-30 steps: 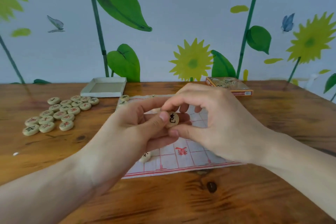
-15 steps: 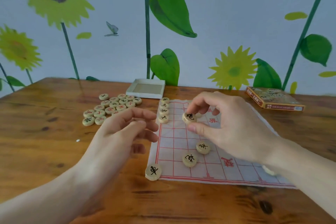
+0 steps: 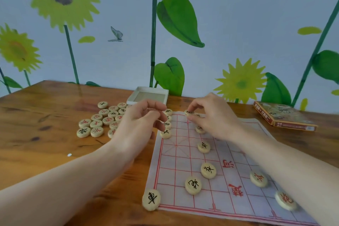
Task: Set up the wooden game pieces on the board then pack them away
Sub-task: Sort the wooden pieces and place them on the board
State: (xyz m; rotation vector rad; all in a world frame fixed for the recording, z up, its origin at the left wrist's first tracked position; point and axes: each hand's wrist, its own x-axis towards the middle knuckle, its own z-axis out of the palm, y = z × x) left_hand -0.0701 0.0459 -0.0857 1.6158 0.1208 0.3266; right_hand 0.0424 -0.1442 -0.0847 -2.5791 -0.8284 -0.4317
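I see my right hand (image 3: pixel 212 115) over the far end of the board (image 3: pixel 238 180), thumb and fingertips pinching one black-marked piece (image 3: pixel 189 113) just above the far edge of the red grid. My left hand (image 3: pixel 141 124) hangs above the board's left edge with its fingers loosely curled and nothing in them; it partly covers a short column of pieces (image 3: pixel 166 130) running along that left edge.

The board is a pale sheet with red lines lying on the wooden table (image 3: pixel 45 152), toward the table's right half. On it several pieces lie face up: a black-marked one (image 3: pixel 151 199) at the near left corner, half over the edge, two more (image 3: pixel 193 185) and (image 3: pixel 208 170) just inside, another (image 3: pixel 203 147) farther up the middle, and two red-marked ones (image 3: pixel 258 178) and (image 3: pixel 285 200) by my right forearm near the right edge.

The loose pile of pieces (image 3: pixel 102 119), red and black mixed, sits on the table left of the board, partly hidden by my left hand. An open white box tray (image 3: pixel 148 95) stands at the table's far edge, and the printed box lid (image 3: pixel 282 115) lies near the far right corner.
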